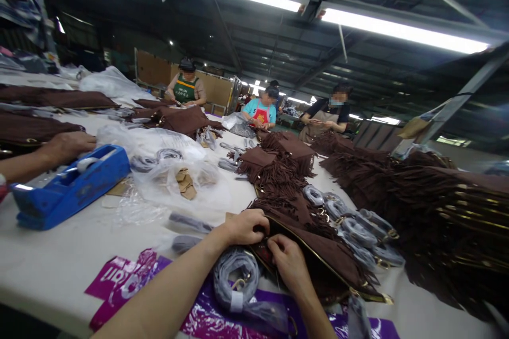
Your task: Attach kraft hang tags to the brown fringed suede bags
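A dark brown fringed bag (334,254) lies before me, its gold zipper undone and its mouth gaping. My left hand (250,225) is closed at the left end of the opening, fingers curled over the edge. Just beside it, my right hand (288,259) pinches the near edge of the same bag by the lining; a thin pale line, perhaps thread, hangs below those fingers. Between my forearms sits a coiled grey strap (236,280) in clear wrap, with a white band. Beneath is a purple and magenta plastic bag (214,310).
At left, another person's hand (73,145) is near a blue tape dispenser (75,185). Clear plastic bags (159,143) lie behind it. Wrapped straps (358,228) and a tall stack of brown fringed bags (449,212) stand to the right. Several co-workers are across the table.
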A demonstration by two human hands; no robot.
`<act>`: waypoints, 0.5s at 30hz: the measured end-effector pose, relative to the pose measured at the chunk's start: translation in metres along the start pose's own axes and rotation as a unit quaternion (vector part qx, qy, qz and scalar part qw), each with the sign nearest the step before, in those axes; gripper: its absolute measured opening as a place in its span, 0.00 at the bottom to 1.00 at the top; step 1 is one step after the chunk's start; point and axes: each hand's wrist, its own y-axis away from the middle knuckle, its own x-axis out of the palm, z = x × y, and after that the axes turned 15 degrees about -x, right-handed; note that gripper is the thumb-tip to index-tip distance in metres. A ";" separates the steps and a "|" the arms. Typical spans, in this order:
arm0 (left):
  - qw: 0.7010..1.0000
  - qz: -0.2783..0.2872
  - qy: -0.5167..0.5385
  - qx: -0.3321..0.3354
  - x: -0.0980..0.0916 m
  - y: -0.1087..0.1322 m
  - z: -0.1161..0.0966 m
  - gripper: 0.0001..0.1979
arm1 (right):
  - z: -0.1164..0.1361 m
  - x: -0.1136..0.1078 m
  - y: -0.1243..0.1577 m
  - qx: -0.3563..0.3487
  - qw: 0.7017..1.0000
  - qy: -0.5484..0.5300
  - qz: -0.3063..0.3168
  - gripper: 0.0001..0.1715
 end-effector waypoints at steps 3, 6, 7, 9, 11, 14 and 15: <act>0.998 -0.014 -0.069 0.001 0.000 0.002 -0.009 0.06 | -0.001 0.001 -0.001 0.007 1.000 -0.013 0.004 0.16; 0.995 -0.017 -0.101 -0.018 0.001 0.004 -0.014 0.05 | 0.000 -0.001 -0.001 0.013 1.000 -0.022 0.006 0.15; 0.996 -0.018 -0.085 -0.024 0.001 0.003 -0.014 0.05 | 0.001 -0.002 -0.001 0.015 1.000 -0.025 0.003 0.15; 0.999 -0.021 -0.010 -0.033 0.002 0.002 -0.012 0.05 | 0.004 -0.005 0.000 0.018 0.999 -0.027 -0.010 0.15; 0.995 -0.021 0.092 -0.040 0.003 0.001 -0.010 0.04 | 0.009 -0.009 0.001 0.008 0.999 -0.035 -0.030 0.16; 0.972 -0.002 0.229 -0.055 0.004 0.000 -0.009 0.04 | 0.013 -0.011 -0.002 -0.029 0.996 -0.072 -0.039 0.17; 0.963 0.009 0.262 -0.061 0.004 -0.001 -0.009 0.04 | 0.012 -0.010 -0.003 -0.039 0.995 -0.089 -0.036 0.16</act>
